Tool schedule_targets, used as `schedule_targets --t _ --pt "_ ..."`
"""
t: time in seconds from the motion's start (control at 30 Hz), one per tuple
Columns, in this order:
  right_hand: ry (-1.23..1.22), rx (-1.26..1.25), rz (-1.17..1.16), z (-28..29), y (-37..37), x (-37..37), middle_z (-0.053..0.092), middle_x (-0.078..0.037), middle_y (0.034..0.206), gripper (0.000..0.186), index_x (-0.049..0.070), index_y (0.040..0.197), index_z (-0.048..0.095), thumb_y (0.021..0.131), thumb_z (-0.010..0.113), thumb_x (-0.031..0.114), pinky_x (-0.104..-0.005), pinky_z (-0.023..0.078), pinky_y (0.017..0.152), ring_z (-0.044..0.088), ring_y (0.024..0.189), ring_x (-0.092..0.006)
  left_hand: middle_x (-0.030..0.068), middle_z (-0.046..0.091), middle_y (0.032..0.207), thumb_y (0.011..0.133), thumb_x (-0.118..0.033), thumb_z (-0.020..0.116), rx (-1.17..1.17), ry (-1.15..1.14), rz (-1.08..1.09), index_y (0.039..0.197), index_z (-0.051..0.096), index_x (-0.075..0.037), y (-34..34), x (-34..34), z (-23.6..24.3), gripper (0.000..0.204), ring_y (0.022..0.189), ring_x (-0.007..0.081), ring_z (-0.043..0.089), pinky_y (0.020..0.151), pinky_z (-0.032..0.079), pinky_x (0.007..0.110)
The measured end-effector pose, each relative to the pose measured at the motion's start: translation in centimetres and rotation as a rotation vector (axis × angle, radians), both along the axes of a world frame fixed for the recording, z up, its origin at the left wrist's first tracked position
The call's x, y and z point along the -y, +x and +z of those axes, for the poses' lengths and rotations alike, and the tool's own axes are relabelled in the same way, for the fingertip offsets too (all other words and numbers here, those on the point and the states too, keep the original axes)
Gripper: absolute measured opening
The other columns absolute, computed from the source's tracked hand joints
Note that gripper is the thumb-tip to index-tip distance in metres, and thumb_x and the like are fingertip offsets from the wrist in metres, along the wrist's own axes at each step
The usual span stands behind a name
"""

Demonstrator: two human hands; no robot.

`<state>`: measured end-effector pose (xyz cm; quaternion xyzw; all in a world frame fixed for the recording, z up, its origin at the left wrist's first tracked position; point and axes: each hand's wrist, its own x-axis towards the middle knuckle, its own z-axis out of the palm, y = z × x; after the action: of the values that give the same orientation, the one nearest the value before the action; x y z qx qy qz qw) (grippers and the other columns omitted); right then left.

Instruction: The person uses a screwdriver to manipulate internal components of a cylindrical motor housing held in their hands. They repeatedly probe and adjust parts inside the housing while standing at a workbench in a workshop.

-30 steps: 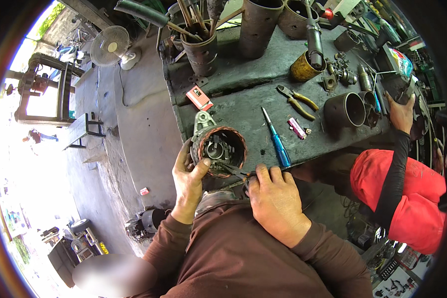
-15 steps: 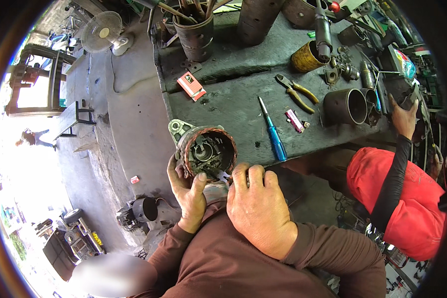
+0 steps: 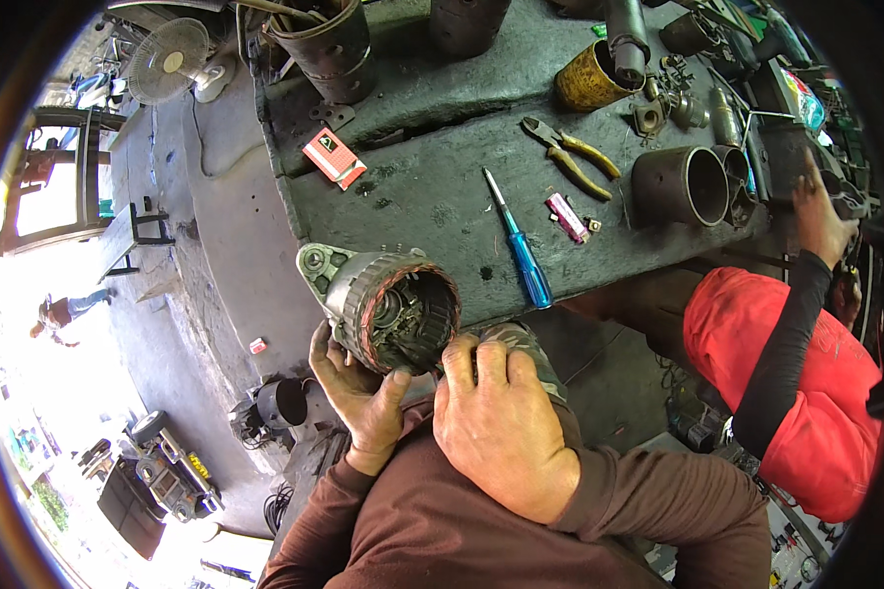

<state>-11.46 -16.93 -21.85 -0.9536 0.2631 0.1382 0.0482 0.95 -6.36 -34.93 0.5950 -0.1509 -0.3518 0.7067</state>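
Note:
An alternator housing [image 3: 349, 294] with reddish-brown windings round its inner rim is tilted at the table's near edge, its open end toward me. My left hand [image 3: 361, 404] is closed round its lower left side, thumb near the bottom of the rim. My right hand [image 3: 509, 427] sits at the lower right of the rim with fingers curled. Whatever those fingers hold is hidden beneath them. To the right of the housing a screwdriver [image 3: 528, 265] with a blue handle lies on the dark worktable [image 3: 422, 211].
Pliers [image 3: 572, 159], a pink lighter [image 3: 567, 218], a red-and-white box [image 3: 333, 157], a yellow can [image 3: 587, 83] and a dark metal cylinder [image 3: 670, 187] lie on the table. At the right, a co-worker in red [image 3: 805, 393] reaches over parts. A fan [image 3: 172, 61] stands far left.
The housing has tipped, showing more of its outer side. A pale tip that showed by my right fingers is out of sight. The table's things have shifted left and up in view.

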Motion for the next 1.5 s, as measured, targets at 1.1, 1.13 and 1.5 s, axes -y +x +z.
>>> schedule_targets --t 1.1,1.13,1.5 --pt "-0.058 0.031 0.102 -1.4 -1.3 0.4 0.064 -0.017 0.126 0.032 0.002 0.114 0.082 0.1 0.064 0.025 -0.0402 0.048 0.087 0.056 0.109 -0.0288 0.0167 0.047 0.157 0.081 -0.034 0.102 0.048 0.025 -0.002 0.169 0.022 -0.005 0.2 -0.1 -0.4 0.122 0.144 0.0303 0.05 0.121 0.044 0.046" --pt "-0.059 0.03 0.102 -1.4 -1.3 0.3 0.064 -0.016 0.126 0.032 0.002 0.114 0.082 0.1 0.064 0.025 -0.0401 0.048 0.087 0.055 0.109 -0.0285 0.0166 0.048 0.157 0.081 -0.034 0.102 0.046 0.033 -0.002 0.169 0.022 -0.005 0.2 -0.1 -0.4 0.122 0.144 0.0301 0.05 0.121 0.044 0.046" --pt "-0.292 0.027 0.275 -2.6 -1.2 1.8 0.061 -0.011 0.114 0.028 0.003 0.108 0.079 0.096 0.067 0.025 -0.0361 0.047 0.066 0.057 0.088 -0.0253 0.0163 0.054 0.154 0.083 -0.023 0.101 -0.005 -0.043 -0.027 0.167 0.031 -0.001 1.5 0.4 0.0 0.112 0.142 0.0284 0.054 0.12 0.046 0.044"
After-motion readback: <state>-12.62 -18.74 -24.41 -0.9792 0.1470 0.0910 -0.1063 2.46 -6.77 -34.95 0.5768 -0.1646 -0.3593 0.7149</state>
